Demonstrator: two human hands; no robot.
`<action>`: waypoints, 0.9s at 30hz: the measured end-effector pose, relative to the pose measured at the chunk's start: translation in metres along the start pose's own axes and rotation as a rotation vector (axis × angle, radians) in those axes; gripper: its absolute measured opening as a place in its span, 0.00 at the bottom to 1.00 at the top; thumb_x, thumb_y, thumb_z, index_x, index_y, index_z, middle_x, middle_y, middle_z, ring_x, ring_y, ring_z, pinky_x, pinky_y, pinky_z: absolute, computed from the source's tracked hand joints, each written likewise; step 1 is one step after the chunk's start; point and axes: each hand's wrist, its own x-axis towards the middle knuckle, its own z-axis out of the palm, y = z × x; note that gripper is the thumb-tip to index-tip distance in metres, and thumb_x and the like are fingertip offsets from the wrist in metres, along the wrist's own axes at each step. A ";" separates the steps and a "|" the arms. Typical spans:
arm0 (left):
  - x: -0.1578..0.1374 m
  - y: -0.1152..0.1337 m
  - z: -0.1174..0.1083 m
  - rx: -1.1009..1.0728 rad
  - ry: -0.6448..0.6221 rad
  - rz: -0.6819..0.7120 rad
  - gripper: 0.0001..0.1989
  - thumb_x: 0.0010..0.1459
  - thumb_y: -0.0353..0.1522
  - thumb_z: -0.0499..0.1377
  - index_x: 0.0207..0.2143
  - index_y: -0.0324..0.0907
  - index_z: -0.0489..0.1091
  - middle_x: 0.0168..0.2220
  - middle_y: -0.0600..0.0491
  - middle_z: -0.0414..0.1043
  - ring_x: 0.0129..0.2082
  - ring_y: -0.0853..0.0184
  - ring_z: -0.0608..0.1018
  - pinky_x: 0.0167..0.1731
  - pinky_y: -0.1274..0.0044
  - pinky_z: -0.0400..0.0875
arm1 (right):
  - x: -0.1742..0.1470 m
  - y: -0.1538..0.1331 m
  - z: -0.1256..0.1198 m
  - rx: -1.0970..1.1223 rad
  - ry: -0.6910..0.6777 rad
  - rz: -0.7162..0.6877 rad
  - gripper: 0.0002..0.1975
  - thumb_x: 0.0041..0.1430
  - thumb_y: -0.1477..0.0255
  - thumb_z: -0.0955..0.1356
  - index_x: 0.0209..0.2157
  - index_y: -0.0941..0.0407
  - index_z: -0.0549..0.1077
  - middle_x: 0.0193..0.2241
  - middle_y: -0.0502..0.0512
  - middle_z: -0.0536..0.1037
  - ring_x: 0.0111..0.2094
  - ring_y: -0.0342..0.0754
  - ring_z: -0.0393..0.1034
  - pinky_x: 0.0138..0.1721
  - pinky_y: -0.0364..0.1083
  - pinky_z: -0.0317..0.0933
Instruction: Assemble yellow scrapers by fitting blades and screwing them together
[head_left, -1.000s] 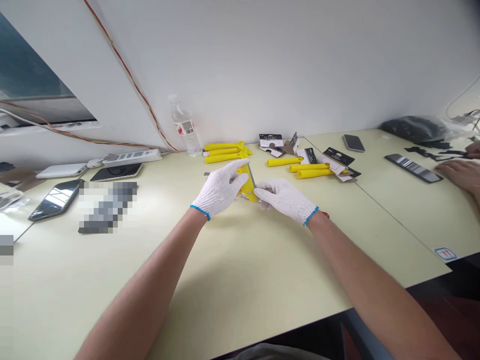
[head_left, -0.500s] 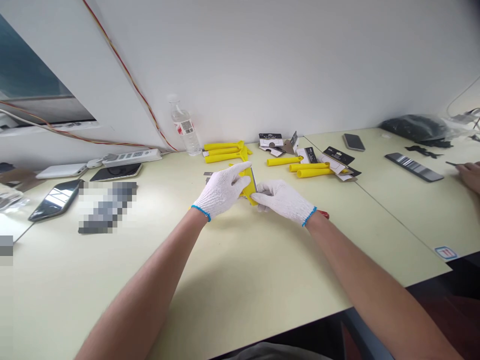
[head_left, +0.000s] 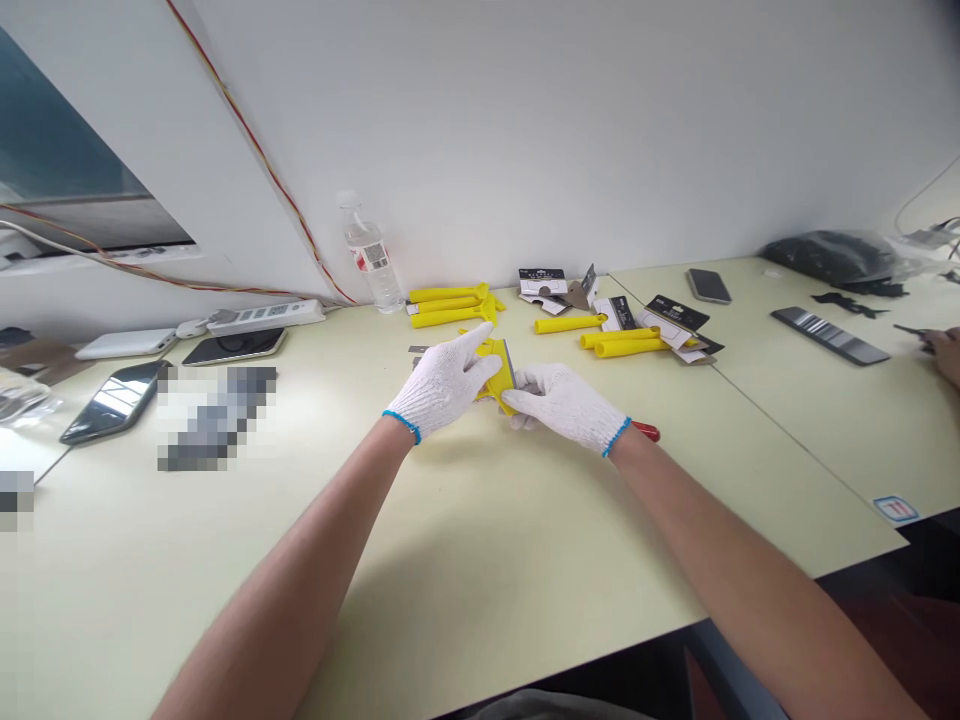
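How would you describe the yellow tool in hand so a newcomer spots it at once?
Start at the pale table along the white wall. Mid-picture, the white-gloved left hand and right hand both hold a yellow tool. Unlike the yellow handles lying nearer the wall, this one is in hand, with a grey strip along one edge.

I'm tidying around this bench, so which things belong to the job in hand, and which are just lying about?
Likely part of the job:
yellow tool, held between left hand and right hand
similar yellow handles behind it
printed cards near the wall

Apparently just lying about:
water bottle
dark phone
power strip
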 end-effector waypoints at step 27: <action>-0.020 0.008 -0.012 0.351 0.134 0.094 0.11 0.70 0.37 0.51 0.37 0.45 0.70 0.26 0.56 0.72 0.24 0.68 0.72 0.26 0.76 0.61 | -0.018 -0.223 0.312 0.341 -0.556 -0.128 0.37 0.72 0.41 0.55 0.45 0.59 0.76 0.27 0.64 0.76 0.33 0.46 0.76 0.24 0.34 0.62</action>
